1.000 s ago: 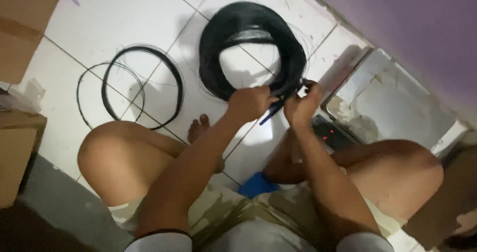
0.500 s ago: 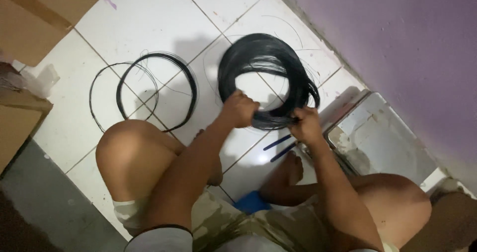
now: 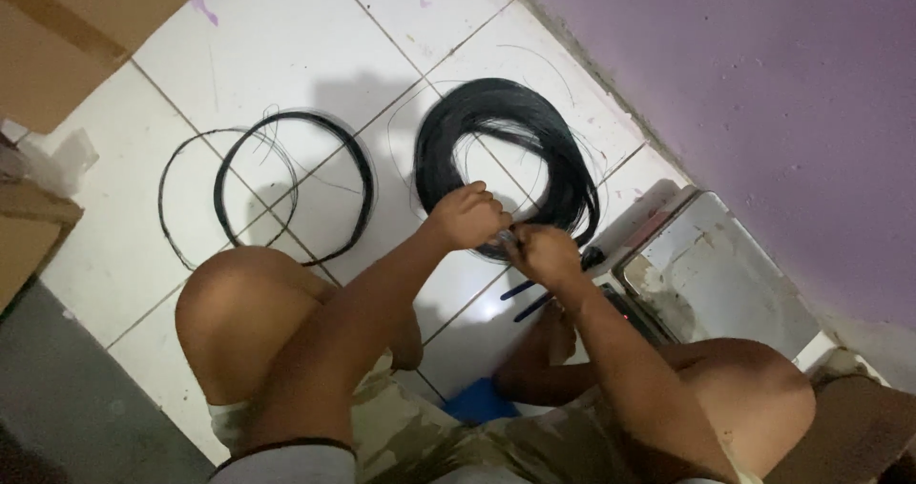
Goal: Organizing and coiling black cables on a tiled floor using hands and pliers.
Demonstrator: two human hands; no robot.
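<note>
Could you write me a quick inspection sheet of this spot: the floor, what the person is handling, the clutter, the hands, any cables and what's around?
Surface: white tiled floor, some marks on it.
Job's things: thick black coil of thin wire, flat on the tiles, near edge under both hands.
Clutter: thin black wire loops left of the coil; dark tool handles under the right wrist; small blue object between the legs.
Grippers: left hand and right hand meet at the coil's near edge, fingers closed on its strands.
Cables: loose strands stray from both wire bundles.
Surroundings: purple wall; brown cardboard boxes; scuffed metal tray by the wall.
</note>
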